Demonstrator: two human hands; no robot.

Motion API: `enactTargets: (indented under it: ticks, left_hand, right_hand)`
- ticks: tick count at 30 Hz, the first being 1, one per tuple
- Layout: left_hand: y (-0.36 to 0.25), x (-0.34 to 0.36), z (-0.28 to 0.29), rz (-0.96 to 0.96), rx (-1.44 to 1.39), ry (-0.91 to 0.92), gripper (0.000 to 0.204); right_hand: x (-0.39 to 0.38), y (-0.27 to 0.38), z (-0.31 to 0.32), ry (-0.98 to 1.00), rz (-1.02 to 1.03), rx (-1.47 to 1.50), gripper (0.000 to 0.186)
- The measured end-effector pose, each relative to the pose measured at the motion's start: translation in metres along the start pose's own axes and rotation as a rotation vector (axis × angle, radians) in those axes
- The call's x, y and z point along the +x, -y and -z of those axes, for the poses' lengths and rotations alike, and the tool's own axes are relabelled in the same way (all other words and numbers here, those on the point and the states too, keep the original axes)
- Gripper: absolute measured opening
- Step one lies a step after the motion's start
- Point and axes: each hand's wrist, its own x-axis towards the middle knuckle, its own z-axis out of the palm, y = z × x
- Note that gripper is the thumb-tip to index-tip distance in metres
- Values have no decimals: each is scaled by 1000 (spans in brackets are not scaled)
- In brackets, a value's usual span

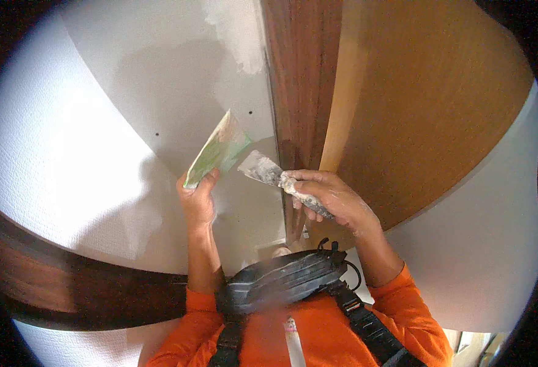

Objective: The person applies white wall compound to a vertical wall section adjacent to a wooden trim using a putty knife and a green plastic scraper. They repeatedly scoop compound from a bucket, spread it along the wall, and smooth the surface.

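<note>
My left hand grips the lower end of a thin, pale-green putty spreader, its thumb across the face. Whitish smears cover the spreader's upper part. To its right, my right hand is wrapped around the handle of a putty knife. The knife's blade points up and left toward the spreader, and a narrow gap shows between the two. Pale filler is caked on the blade and handle, and white residue marks the right fingers. Both tools are held in front of a grey-beige wall board.
White filler covers part of the board's top. Two dark screw heads dot it. A reddish-brown wooden trim borders a brown panel. Textured white wall stands left. A black pouch hangs at my chest.
</note>
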Motion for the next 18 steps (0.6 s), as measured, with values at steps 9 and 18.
enactTargets:
  ticks: [9, 18]
  left_hand:
    - [34, -8, 13, -161, 427, 155, 40]
    - [-7, 6, 19, -220, 602, 294, 40]
  right_hand:
    - [29, -5, 18, 62, 101, -33, 50]
    - [8, 22, 5, 95, 166, -68, 52]
